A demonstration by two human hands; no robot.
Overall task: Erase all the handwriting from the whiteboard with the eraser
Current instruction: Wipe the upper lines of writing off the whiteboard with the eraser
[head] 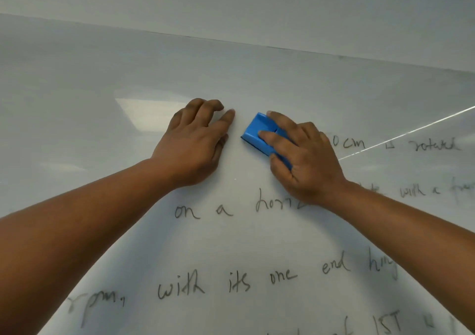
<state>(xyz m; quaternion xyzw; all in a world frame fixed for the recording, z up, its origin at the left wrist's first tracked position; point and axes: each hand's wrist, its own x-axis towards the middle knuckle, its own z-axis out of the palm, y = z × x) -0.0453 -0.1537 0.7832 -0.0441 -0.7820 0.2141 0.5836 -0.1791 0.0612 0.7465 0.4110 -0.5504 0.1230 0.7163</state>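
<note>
Here, nearly the whole frame is filled by the whiteboard (102, 83), whose upper edge is seen running across the top of the frame. Dark handwriting (203, 287) is spread in rows over the lower half and the right side, with "on a" readable at the centre and "with its one end" below it. The left hand (195, 142) is laid on the board just left of centre, its fingers loosely bent and nothing held in them. The right hand (303, 160) is placed just right of centre. The blue eraser (254, 131) is gripped under its curled fingers and thumb, held against the board between the two hands, above the written rows.
</note>
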